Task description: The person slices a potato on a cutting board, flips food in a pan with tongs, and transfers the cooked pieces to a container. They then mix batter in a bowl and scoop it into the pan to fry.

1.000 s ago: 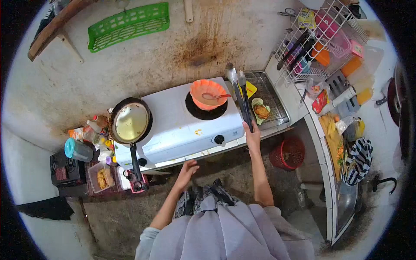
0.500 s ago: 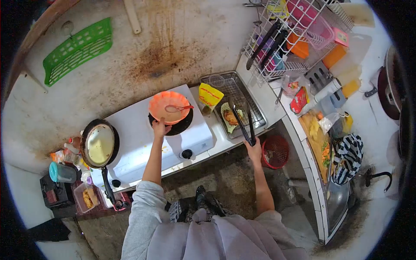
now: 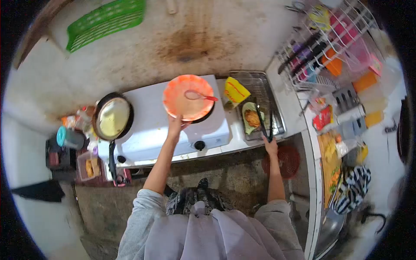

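My left hand (image 3: 175, 125) grips the near rim of an orange scalloped bowl (image 3: 177, 102), which it holds above the right burner (image 3: 209, 115) of the white stove (image 3: 145, 97). A red-handled spoon (image 3: 203, 95) lies in the bowl, over a pale batter-like liquid. In my right hand (image 3: 270, 145) are black tongs (image 3: 265, 125), their tips apart beside a pale green holder (image 3: 248, 106) with a browned fried piece (image 3: 252, 118) in it. On the left burner sits a black frying pan (image 3: 128, 121) with a pale yellow round layer (image 3: 113, 119) inside.
A yellow packet (image 3: 236, 91) stands on the metal tray (image 3: 277, 113) right of the stove. Farther right are a white wire rack (image 3: 318, 65), a wooden board (image 3: 328, 151) with food and a striped cloth (image 3: 353, 190). A red basket (image 3: 286, 162) is on the floor.
The bowl has been raised toward the camera by my left hand. My right hand still holds the tongs near the fried piece. The whole view has shifted.
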Action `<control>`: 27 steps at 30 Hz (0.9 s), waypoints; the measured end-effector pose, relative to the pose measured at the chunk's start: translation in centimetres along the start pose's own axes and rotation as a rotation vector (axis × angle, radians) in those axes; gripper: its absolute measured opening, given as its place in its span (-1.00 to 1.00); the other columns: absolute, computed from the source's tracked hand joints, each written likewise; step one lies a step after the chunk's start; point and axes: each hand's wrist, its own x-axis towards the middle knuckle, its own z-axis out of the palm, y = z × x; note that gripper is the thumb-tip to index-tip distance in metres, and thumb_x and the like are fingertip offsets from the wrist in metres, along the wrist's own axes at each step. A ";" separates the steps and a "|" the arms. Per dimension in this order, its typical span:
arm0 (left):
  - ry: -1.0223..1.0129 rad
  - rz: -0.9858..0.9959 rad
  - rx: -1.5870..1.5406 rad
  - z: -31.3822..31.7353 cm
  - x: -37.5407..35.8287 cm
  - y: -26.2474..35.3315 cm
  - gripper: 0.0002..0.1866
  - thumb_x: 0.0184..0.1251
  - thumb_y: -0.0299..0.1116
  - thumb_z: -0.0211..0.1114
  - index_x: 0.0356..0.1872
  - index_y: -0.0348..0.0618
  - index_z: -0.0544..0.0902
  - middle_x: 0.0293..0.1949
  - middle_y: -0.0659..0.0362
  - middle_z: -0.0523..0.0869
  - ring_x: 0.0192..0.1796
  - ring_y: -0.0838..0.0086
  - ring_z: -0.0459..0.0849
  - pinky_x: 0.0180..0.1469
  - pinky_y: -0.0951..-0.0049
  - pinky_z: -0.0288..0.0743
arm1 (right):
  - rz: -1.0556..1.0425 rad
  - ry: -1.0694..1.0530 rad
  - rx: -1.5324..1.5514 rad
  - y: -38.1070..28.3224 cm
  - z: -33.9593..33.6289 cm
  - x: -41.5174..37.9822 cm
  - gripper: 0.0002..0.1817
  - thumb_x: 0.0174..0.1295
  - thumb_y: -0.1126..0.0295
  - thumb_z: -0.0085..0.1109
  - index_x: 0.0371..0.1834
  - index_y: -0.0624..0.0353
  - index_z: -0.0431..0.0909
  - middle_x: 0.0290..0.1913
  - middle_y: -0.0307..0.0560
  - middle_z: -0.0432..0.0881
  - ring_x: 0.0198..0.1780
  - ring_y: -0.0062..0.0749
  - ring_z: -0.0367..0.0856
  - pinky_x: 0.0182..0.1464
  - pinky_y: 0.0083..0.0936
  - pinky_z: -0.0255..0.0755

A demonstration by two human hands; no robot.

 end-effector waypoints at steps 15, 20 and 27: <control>0.280 0.003 -0.038 -6.0 -19.0 2.9 -0.51 0.13 -0.49 0.01 0.06 -0.17 0.00 -0.02 0.05 0.22 -0.07 0.33 0.45 -0.23 0.41 0.56 | -1.091 -0.269 -0.418 -29.3 3.9 -24.1 -0.62 0.13 0.13 -0.03 -0.01 -0.02 0.34 -0.16 0.08 0.37 -0.29 -0.07 0.51 -0.27 -0.26 0.40; 0.407 0.198 -0.028 -11.6 -22.6 2.2 -0.45 0.06 -0.55 0.01 0.09 -0.10 0.00 -0.04 0.09 0.31 -0.06 0.43 0.44 -0.19 0.48 0.49 | -1.145 -0.455 -0.629 -32.6 7.4 -28.5 -0.69 0.10 0.18 -0.03 -0.09 -0.01 0.39 -0.42 0.10 0.57 -0.33 -0.10 0.55 -0.30 -0.26 0.40; 0.447 0.171 -0.131 -17.2 -26.5 6.8 -0.50 0.12 -0.54 -0.01 0.04 -0.14 -0.04 -0.02 0.07 0.27 -0.05 0.42 0.43 -0.20 0.47 0.49 | -1.290 -0.595 -0.558 -38.5 7.5 -34.7 -0.69 0.05 0.25 0.00 -0.10 -0.01 0.46 -0.35 0.00 0.59 -0.30 -0.10 0.55 -0.23 -0.29 0.40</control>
